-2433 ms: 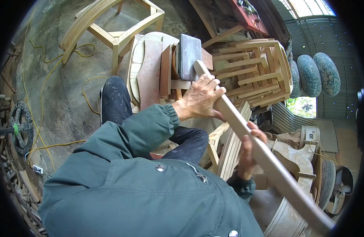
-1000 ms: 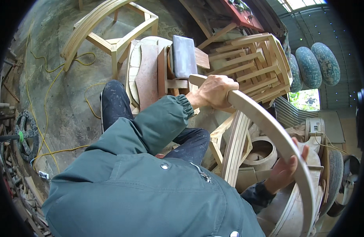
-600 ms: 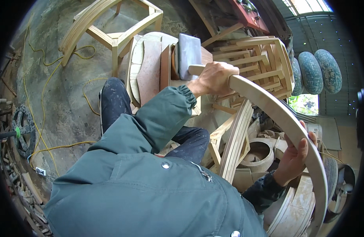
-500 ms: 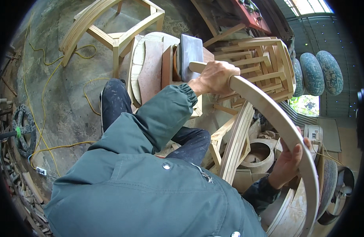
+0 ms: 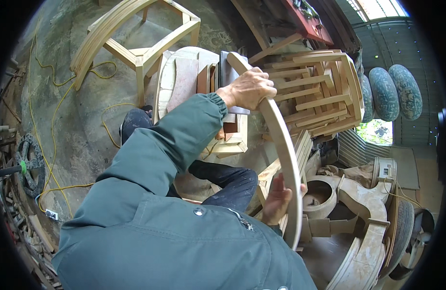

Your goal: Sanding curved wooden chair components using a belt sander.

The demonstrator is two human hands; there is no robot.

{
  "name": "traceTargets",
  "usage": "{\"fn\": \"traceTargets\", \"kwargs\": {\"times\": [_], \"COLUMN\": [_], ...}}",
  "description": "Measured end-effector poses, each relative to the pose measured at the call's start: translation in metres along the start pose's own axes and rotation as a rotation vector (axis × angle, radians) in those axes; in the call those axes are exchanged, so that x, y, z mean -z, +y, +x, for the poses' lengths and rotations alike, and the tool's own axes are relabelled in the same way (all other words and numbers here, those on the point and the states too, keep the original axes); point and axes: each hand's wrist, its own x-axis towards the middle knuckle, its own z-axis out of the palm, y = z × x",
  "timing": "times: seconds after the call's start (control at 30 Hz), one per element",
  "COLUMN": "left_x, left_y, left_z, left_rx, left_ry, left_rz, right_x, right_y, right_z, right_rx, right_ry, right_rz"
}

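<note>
A long, curved strip of pale wood (image 5: 285, 140) runs slantwise in front of me, its upper end by a grey, flat-faced panel (image 5: 226, 72). My left hand (image 5: 249, 89) is wrapped over the strip near that end. Lower down, my right hand (image 5: 280, 198) holds it from behind, its palm on one side and fingertips showing past the other edge. The strip hides part of this hand. Beside the panel stands a wooden box-like stand (image 5: 232, 142), with pale rounded boards (image 5: 184, 77) to its left.
Stacked wooden frames (image 5: 319, 92) stand at the upper right. A hexagonal wooden frame (image 5: 141, 58) sits on the concrete floor at the upper left, near a yellow cable (image 5: 53, 125). A dusty beige machine (image 5: 363, 203) is at the right. Wrapped blue-green rolls (image 5: 385, 92) hang behind.
The strip and both hands have moved left, and the strip stands more upright. My left hand is slightly lower. More of the beige machine shows.
</note>
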Motion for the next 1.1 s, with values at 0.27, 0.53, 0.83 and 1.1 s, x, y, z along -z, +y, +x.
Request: {"fn": "traceTargets", "kwargs": {"times": [0.27, 0.53, 0.83, 1.1], "left_x": [0.008, 0.02, 0.034, 0.027], "left_y": [-0.002, 0.088, 0.149, 0.215], "left_z": [0.004, 0.021, 0.018, -0.004], "left_rx": [-0.024, 0.264, 0.59, 0.686], "left_ry": [-0.088, 0.073, -0.134, -0.154], "left_rz": [0.088, -0.168, -0.561, -0.798], "right_x": [0.0, -0.018, -0.102, -0.088], "right_y": [0.01, -0.178, -0.238, -0.149], "right_z": [-0.007, 0.074, 0.156, 0.094], "right_rx": [-0.07, 0.278, 0.436, 0.19], "right_ry": [0.122, -0.039, -0.033, -0.294], "right_rz": [0.033, -0.678, -0.73, -0.331]}}
